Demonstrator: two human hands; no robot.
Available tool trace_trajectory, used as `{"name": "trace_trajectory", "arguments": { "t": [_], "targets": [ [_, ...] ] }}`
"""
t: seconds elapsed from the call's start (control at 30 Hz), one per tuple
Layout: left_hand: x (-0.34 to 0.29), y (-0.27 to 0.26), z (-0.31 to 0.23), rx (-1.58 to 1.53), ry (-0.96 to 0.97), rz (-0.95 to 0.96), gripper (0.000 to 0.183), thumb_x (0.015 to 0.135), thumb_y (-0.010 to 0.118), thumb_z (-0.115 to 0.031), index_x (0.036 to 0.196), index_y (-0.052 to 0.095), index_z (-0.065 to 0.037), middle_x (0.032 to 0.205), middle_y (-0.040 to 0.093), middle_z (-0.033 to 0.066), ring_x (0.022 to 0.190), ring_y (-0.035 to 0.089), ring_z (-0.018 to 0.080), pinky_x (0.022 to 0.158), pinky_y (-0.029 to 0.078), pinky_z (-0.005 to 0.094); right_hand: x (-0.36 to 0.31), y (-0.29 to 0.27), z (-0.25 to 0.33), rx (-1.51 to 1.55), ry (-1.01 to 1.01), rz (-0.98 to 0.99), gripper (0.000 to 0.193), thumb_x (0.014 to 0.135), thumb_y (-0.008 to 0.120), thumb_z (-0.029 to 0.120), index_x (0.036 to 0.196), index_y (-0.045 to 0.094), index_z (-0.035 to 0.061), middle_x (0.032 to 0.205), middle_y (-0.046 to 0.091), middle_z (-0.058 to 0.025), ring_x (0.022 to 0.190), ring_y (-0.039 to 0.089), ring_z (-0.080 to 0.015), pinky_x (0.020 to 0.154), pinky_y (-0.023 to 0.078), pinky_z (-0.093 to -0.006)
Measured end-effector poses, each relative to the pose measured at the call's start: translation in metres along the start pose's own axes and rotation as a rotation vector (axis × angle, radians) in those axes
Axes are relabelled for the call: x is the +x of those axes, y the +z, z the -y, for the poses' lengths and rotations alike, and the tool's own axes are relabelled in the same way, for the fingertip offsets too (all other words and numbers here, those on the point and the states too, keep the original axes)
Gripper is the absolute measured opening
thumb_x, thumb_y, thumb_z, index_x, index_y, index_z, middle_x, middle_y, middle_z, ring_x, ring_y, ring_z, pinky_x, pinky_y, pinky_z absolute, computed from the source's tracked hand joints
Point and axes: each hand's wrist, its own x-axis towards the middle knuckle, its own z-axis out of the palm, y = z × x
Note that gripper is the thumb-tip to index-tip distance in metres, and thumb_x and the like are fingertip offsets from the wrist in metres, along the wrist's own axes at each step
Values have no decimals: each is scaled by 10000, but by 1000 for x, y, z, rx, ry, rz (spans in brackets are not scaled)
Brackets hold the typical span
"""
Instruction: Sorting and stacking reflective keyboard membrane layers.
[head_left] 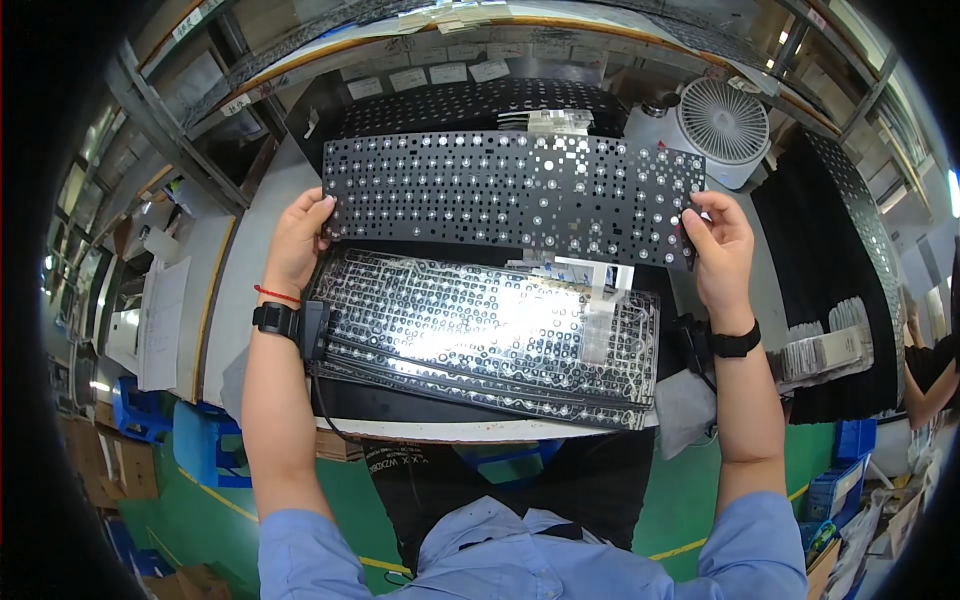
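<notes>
The left hand (300, 232) and right hand (720, 245) each pinch one short end of a flat black rectangular sheet (515, 195) with holes and silvery dots, holding it over the middle of the pale grey worktop (245, 290), whose surface shows between the left hand and its left edge. Green floor (690, 490) lies past the front edge. Glossy transparent patterned sheets (450, 320) lie slightly askew near that edge; a white round-grilled fan (725, 120) stands toward the back right corner.
</notes>
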Motion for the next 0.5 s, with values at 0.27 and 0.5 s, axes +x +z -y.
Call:
{"name": "trace_trajectory", "arguments": {
  "t": [0.27,0.5],
  "targets": [
    [4,-2,6,-135,40,-64,154,984,541,-162,1096,588,-68,883,608,-50,590,446,-18,472,357,112,-5,-5,4,-24,-14,15,222,944,571,59,1154,567,-15,1028,617,-75,761,604,-83,617,482,-193],
    [14,-19,17,-367,86,-217,395,993,517,-150,1337,449,32,1172,614,117,981,633,144,783,530,183,1,2,7,-108,108,8,230,970,553,170,1128,574,3,934,634,-59,625,563,-73,542,444,-184]
  ]
}}
